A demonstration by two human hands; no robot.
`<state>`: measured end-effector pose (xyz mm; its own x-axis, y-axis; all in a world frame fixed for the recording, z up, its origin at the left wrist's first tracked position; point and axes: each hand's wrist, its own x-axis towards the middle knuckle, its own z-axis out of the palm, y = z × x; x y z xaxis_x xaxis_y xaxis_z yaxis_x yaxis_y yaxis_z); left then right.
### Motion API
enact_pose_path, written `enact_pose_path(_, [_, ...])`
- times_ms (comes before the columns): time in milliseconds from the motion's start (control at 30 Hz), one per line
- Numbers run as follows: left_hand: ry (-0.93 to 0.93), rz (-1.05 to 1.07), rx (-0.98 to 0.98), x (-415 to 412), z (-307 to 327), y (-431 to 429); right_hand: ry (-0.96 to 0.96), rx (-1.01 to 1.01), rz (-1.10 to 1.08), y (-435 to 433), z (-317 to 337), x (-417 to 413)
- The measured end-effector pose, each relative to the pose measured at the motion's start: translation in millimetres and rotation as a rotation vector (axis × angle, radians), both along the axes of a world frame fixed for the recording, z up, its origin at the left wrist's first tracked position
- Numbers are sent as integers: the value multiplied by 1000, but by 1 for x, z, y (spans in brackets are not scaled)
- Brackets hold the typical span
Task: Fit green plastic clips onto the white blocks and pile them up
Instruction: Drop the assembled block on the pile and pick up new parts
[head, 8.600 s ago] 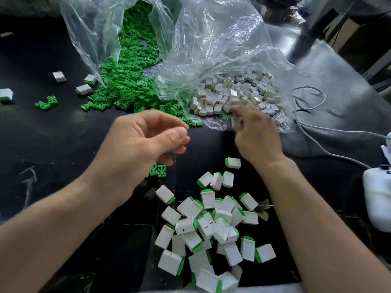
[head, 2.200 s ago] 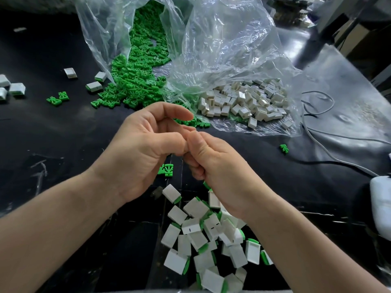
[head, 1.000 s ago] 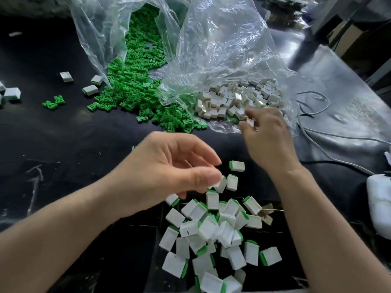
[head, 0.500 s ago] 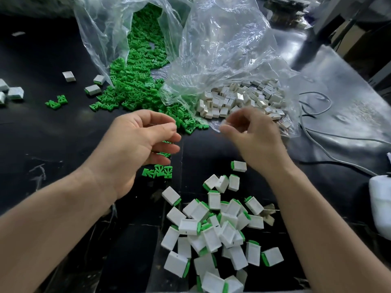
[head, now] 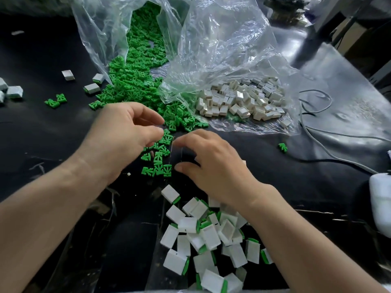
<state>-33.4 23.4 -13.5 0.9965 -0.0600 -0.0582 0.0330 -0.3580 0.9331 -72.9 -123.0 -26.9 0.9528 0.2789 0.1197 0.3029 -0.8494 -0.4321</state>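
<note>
My left hand [head: 124,136] and right hand [head: 213,166] curl by loose green clips [head: 157,163]; what they hold I cannot tell. Two bags behind: clip bag [head: 99,37], block bag [head: 228,49].

Grey cables [head: 330,101] lie on the black table [head: 42,134], well right of the right hand [head: 213,166]; a white device [head: 380,204] sits farther right.

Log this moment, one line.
left hand: over loose green clips | right hand: beside them | grasps: unclear | clipped blocks: piled nearest camera
</note>
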Motion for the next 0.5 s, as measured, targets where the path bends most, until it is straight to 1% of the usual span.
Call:
enact_pose_path(100, [-18,-15,27,-1,-1,-2,-18,-30,-88,-8,3,1])
enact_pose_path(200, [4,-27,31,0,-3,-2,60,-65,-129,-18,2,1])
enact_pose_path(267, [20,-52,36,-1,-3,-2,72,9,-143,-19,1,2])
enact_pose_path(400, [135,-188,-54,-9,1,-6,4,341,-121,-1,5,-1])
enact_pose_path(467, [135,-210,-94,-11,3,-7,-42,381,-87,4,4,-4])
enact_pose_path(500, [110,-174,-99,-9,3,-6,-43,376,-84,4,4,-5])
